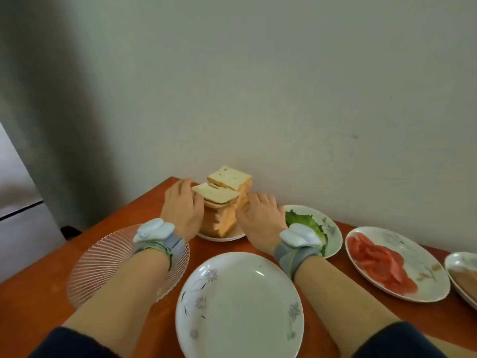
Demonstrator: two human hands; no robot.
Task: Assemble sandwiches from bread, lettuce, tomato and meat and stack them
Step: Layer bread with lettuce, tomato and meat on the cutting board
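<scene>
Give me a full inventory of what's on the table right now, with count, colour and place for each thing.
table: one, reddish-brown, against the pale wall.
bread stack: one, white slices with tan crusts, on a small white plate at the back centre.
empty plate: one, white with grey flowers, front centre.
ribbed glass plate: one, pinkish clear, front left, under the left wrist.
lettuce: green, on a flowered plate right of the bread.
tomato slices: red pile, on a flowered plate further right.
meat plate: one, brownish contents, cut off at the right edge.
left hand: on the stack's left side.
right hand: on its right side.
Both wrists: grey bands with white devices.
</scene>
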